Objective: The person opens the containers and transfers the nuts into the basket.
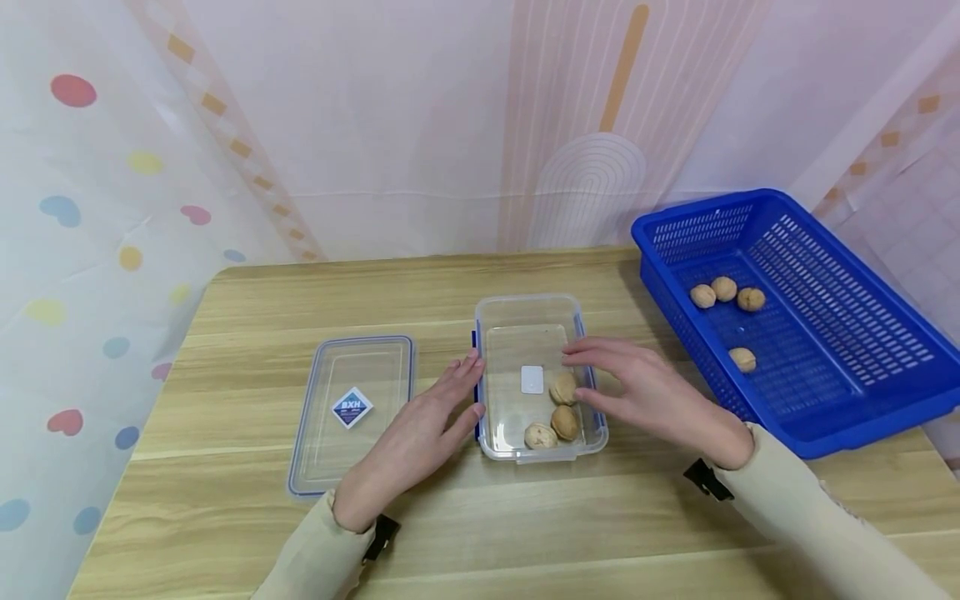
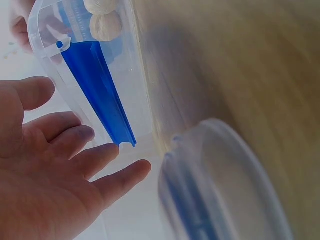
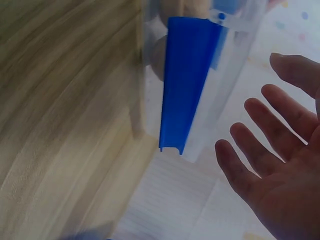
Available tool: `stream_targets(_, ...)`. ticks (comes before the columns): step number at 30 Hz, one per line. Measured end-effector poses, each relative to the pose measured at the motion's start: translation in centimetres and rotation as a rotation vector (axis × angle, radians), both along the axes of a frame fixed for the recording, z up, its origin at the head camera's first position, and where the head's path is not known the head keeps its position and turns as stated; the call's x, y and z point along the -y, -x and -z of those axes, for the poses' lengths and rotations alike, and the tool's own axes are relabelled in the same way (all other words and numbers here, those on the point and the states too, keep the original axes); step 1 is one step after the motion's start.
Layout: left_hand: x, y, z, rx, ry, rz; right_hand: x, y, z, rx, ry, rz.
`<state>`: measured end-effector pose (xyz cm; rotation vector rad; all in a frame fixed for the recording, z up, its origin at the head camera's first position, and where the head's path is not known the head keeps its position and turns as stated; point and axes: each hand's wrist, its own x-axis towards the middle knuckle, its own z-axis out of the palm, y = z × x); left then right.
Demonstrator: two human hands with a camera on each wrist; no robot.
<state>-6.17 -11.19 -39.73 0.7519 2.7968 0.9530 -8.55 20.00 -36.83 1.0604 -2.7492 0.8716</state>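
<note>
A clear plastic food container with blue side clips stands lidless on the table. Three walnuts, one of them a paler walnut, lie in its near right part. At the container's left side is my left hand, its fingers extended by the blue clip; whether they touch it I cannot tell. My right hand hovers over the right rim with loosely bent fingers and holds nothing. In the right wrist view the fingers stand apart from the right clip.
A clear lid with a blue seal and a BXH label lies left of the container. On the right stands a blue perforated basket holding several walnuts. A patterned curtain hangs behind the wood-grain table.
</note>
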Motion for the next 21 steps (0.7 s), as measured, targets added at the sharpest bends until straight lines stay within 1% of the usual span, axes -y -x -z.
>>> stream_targets(7,0.0,0.0,0.1,0.008,0.0,0.001,0.4,1.1,0.4,0.035,-0.123,-0.03)
stream_targets(15,-0.1,-0.1,0.0,0.012,-0.001,-0.001,0.4,2.0,0.7,0.022,-0.201,-0.066)
stream_targets(21,0.0,-0.1,0.0,0.01,0.0,-0.004,0.8,2.3,0.5,0.075,-0.258,-0.073)
